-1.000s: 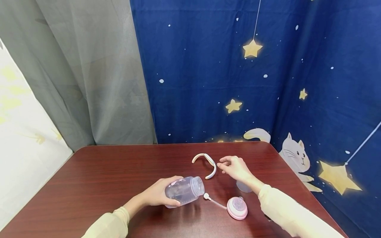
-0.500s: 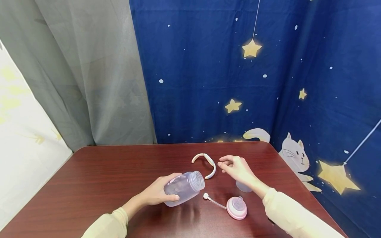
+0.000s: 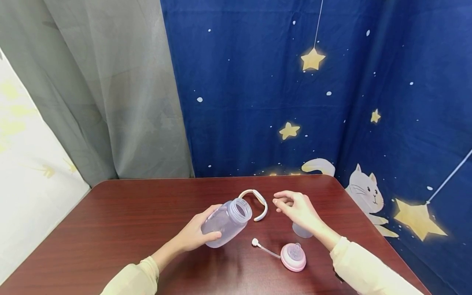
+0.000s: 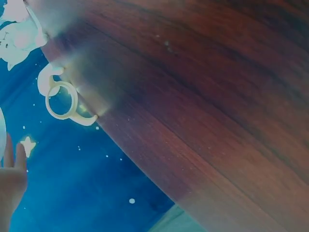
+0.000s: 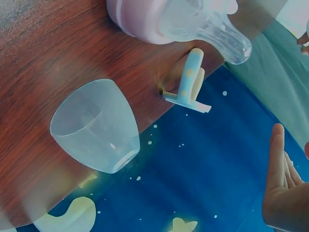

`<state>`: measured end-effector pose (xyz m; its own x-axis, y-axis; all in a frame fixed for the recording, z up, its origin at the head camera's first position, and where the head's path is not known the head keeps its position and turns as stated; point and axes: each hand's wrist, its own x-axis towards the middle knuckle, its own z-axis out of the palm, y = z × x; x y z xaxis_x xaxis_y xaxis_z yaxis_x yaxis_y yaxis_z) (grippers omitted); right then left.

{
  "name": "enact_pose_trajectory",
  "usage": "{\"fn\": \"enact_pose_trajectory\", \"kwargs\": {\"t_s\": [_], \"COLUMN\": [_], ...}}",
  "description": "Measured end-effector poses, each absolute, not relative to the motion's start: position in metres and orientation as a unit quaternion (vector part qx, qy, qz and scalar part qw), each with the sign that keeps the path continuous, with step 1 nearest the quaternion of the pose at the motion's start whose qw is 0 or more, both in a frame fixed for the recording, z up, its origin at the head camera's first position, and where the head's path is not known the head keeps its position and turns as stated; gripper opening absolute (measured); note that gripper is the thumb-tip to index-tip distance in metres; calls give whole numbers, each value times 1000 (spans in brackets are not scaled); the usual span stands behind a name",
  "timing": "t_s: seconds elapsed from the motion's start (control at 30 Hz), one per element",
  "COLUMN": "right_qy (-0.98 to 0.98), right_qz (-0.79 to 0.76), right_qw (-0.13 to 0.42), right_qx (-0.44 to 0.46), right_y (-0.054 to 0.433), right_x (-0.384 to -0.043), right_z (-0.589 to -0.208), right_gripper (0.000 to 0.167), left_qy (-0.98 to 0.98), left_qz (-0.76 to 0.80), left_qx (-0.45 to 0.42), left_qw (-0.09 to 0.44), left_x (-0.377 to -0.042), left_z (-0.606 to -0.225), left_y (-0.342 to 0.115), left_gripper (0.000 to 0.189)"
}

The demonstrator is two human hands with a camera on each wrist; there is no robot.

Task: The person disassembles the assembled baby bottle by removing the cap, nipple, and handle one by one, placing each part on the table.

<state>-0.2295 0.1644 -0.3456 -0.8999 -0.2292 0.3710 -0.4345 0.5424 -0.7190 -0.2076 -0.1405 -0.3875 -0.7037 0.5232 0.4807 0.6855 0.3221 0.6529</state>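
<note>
My left hand (image 3: 197, 231) grips a clear baby bottle (image 3: 223, 225) around its body, above the table. The bottle has no top on, and its threaded mouth points up and to the right. My right hand (image 3: 296, 208) hovers with loosely bent fingers, holding nothing. Left of its fingertips lies a pale curved bottle handle (image 3: 262, 200), which shows its ring (image 4: 76, 99) in the left wrist view. A pink collar with a teat (image 3: 293, 257) and a weighted straw (image 3: 267, 250) lies nearer. The clear dome cap (image 5: 96, 125) stands partly behind my right forearm.
The dark red wooden table (image 3: 147, 209) has its far edge along a blue star-patterned curtain (image 3: 258, 102) and a grey curtain (image 3: 140, 102). A white patterned cloth (image 3: 29, 184) hangs at the left.
The bottle's mouth has swung upward and toward the head camera as my left hand turned it. My right hand has shifted slightly to the right. The handle, collar and cap have stayed put.
</note>
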Motion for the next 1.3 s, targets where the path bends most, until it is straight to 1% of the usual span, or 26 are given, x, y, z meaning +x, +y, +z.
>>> {"fn": "enact_pose_trajectory", "kwargs": {"t_s": [0.3, 0.5, 0.7, 0.83, 0.97, 1.13, 1.3], "right_qy": [-854, -844, -842, -843, -848, -844, -846], "right_qz": [458, 481, 490, 490, 485, 487, 487], "right_qw": [143, 136, 134, 136, 136, 137, 131], "right_qx": [200, 196, 181, 174, 166, 177, 174], "right_y": [165, 167, 164, 158, 156, 162, 171], "right_x": [-223, -219, -205, -191, -187, -193, -208], "right_z": [-342, -340, -327, -314, -310, -319, -339], "right_gripper": [21, 23, 24, 21, 21, 22, 26], "left_qy": [-802, -792, -791, -796, -789, -793, -817], "left_qz": [-460, -458, -475, -471, -473, -463, -428], "left_qx": [-366, -382, -370, -365, -379, -384, -378], "left_qw": [110, 128, 111, 109, 107, 92, 81], "left_x": [-204, -197, -181, -179, -181, -180, -178], "left_z": [-384, -373, -354, -353, -355, -357, -358], "left_y": [-139, -135, -128, -127, -126, -125, -125], "left_gripper": [62, 64, 63, 65, 67, 70, 66]}}
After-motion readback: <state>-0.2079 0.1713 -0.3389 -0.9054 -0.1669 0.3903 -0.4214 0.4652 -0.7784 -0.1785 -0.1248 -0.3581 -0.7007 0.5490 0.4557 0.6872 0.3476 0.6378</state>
